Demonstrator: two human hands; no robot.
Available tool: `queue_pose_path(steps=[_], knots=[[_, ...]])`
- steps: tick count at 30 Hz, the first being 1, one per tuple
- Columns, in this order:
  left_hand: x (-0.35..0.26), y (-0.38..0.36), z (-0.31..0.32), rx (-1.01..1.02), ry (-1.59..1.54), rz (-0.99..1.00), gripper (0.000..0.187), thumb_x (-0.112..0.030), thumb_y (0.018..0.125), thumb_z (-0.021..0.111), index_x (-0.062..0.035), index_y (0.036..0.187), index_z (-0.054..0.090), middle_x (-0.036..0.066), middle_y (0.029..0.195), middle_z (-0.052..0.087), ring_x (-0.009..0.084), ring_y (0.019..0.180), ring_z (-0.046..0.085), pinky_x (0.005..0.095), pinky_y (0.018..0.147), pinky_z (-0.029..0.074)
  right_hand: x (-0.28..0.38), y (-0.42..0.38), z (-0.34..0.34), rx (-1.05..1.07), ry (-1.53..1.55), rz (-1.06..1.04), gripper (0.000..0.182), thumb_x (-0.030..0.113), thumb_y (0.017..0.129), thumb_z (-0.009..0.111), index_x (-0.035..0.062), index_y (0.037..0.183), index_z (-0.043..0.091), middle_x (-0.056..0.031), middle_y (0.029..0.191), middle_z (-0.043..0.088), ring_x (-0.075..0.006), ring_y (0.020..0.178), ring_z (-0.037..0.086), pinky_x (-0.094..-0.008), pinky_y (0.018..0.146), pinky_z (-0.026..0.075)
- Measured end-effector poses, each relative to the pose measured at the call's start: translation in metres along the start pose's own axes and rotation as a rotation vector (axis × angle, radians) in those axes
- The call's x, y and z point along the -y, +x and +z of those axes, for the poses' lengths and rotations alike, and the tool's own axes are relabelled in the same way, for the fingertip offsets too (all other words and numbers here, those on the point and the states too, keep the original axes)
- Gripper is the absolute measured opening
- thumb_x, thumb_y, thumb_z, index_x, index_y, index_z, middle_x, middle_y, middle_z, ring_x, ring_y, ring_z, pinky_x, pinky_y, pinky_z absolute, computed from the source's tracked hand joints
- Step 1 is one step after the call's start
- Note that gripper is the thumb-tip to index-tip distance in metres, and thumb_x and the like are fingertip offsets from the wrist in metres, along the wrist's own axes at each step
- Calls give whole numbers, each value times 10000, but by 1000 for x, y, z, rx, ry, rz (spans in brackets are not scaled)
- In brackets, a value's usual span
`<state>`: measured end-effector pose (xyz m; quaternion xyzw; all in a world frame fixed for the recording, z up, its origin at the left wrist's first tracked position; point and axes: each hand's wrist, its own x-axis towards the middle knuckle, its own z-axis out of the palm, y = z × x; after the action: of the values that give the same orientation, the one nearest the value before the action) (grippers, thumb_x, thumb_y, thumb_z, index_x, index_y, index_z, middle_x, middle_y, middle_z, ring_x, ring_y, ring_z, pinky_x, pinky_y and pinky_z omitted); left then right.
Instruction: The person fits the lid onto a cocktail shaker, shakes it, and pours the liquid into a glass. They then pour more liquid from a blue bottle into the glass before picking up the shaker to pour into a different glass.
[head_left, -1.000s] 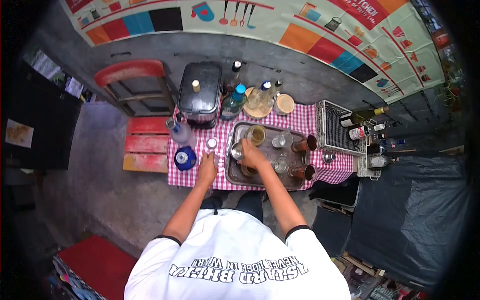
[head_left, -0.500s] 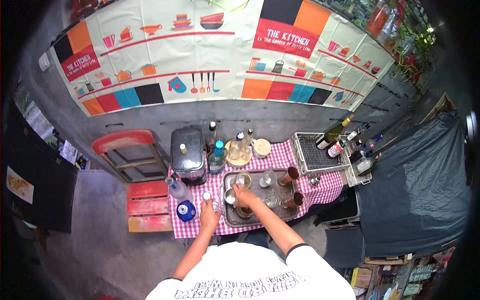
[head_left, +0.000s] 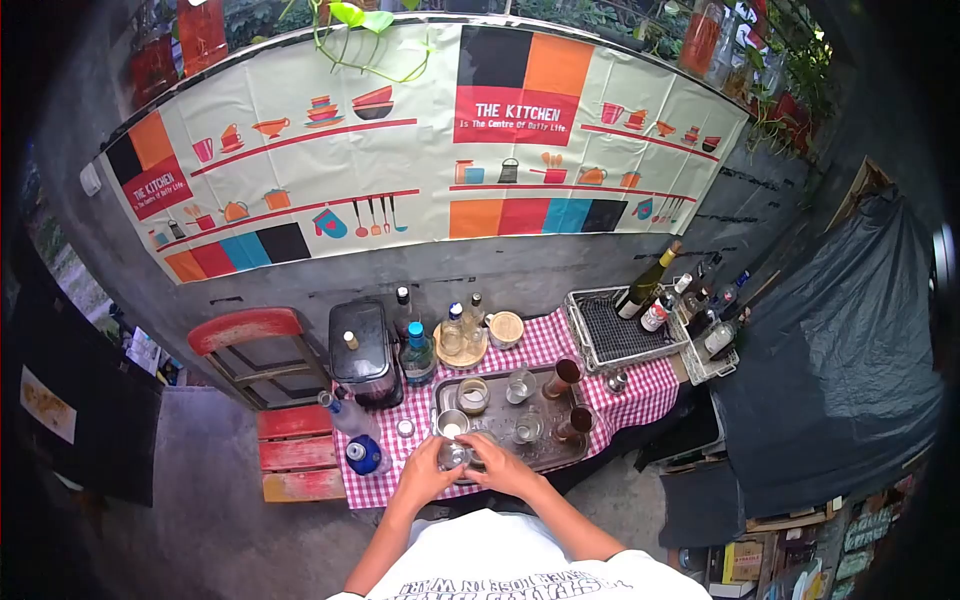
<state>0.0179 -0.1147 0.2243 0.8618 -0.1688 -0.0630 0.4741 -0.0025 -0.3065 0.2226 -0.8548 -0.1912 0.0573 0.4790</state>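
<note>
My left hand (head_left: 423,478) and my right hand (head_left: 503,467) meet at the tray's near left edge. Fingers of both are curled around a small clear glass (head_left: 454,456), which they partly cover. Just beyond it, a metal cup (head_left: 452,423) with something pale inside stands on the brown tray (head_left: 545,459). Also on the tray are a glass with pale contents (head_left: 473,396), clear glasses (head_left: 521,386) and two copper-coloured cups (head_left: 563,378). To the left, a small white-topped container (head_left: 405,428) stands on the checked cloth.
A blue bottle (head_left: 364,455) and a frosted bottle (head_left: 345,412) stand at the table's left. Behind are a black lidded container (head_left: 361,350), a teal-capped bottle (head_left: 418,355) and a round wooden board (head_left: 468,357). A wire-mesh crate (head_left: 612,352) holds bottles at right. A red chair (head_left: 297,455) adjoins the table.
My right hand has left the metal cup and moved toward me, joining my left hand at the clear glass. My left hand has moved right, away from the white-topped container. The view has tilted upward.
</note>
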Motion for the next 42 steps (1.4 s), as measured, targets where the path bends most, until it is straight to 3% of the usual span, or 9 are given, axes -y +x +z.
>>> queue_pose_path(steps=[7, 11, 12, 18, 25, 31, 37, 39, 42], knots=[[-58, -3, 28, -18, -18, 15, 477, -241, 757, 803, 0, 1120, 609, 169, 954, 631, 321, 843, 650, 409, 719, 510, -3, -34, -24, -169, 32, -49, 624, 24, 741, 704, 34, 1327, 491, -172, 1249, 579, -336, 1185, 579, -396, 958, 484], [-81, -11, 36, -39, -65, -20, 610, -273, 794, 791, -16, 1282, 531, 165, 1108, 646, 281, 901, 672, 373, 800, 534, -14, -53, -30, -263, 164, -28, 561, 97, 797, 741, 42, 1307, 515, -149, 1195, 600, -290, 1101, 610, -377, 947, 483], [-83, -13, 34, -37, -133, -32, 677, -227, 818, 777, -22, 1369, 442, 167, 1186, 632, 266, 952, 668, 363, 845, 535, -15, -55, -33, -278, 178, -22, 547, 141, 813, 766, 44, 1295, 527, -139, 1182, 606, -264, 1073, 612, -360, 930, 483], [-98, -36, -17, -501, -237, 44, 556, -12, 845, 663, -20, 1349, 428, 125, 1107, 601, 205, 960, 629, 339, 876, 511, -24, -64, -48, -228, 185, 16, 562, 170, 805, 789, 47, 1288, 528, -140, 1176, 615, -268, 1073, 615, -363, 907, 494], [-24, -44, -124, -929, -255, 134, 351, 7, 938, 561, -23, 1282, 500, 93, 1093, 587, 165, 991, 598, 304, 908, 494, -7, -44, -50, -250, 182, 61, 566, 154, 783, 804, 53, 1277, 547, -118, 1162, 629, -234, 1052, 618, -346, 885, 491], [46, -27, -183, -864, -359, 6, 392, -19, 939, 589, -28, 1315, 477, 86, 1134, 589, 156, 1042, 581, 282, 935, 465, 23, -4, -28, -257, 140, 74, 566, 169, 801, 785, 46, 1290, 527, -155, 1197, 609, -288, 1122, 607, -378, 927, 486], [97, 9, -208, -573, -238, -66, 855, -158, 827, 745, -63, 1508, 237, 146, 1396, 506, 279, 1310, 471, 438, 1087, 362, 35, 40, 11, -287, 119, 74, 567, 98, 759, 800, 38, 1263, 548, -105, 1189, 615, -214, 1057, 617, -330, 890, 494], [106, 21, -209, -437, -132, -81, 974, -210, 719, 832, -59, 1500, 271, 156, 1437, 464, 284, 1347, 433, 442, 1125, 331, 41, 53, 22, -306, 138, 71, 566, 96, 761, 799, 31, 1264, 546, -113, 1198, 610, -217, 1068, 618, -335, 904, 495], [124, 36, -196, -235, -183, -17, 954, -192, 641, 873, -46, 1442, 376, 145, 1396, 499, 267, 1333, 447, 405, 1135, 328, 49, 69, 34, -311, 118, 91, 565, 93, 763, 797, 25, 1265, 548, -130, 1209, 603, -227, 1081, 617, -342, 920, 496]])
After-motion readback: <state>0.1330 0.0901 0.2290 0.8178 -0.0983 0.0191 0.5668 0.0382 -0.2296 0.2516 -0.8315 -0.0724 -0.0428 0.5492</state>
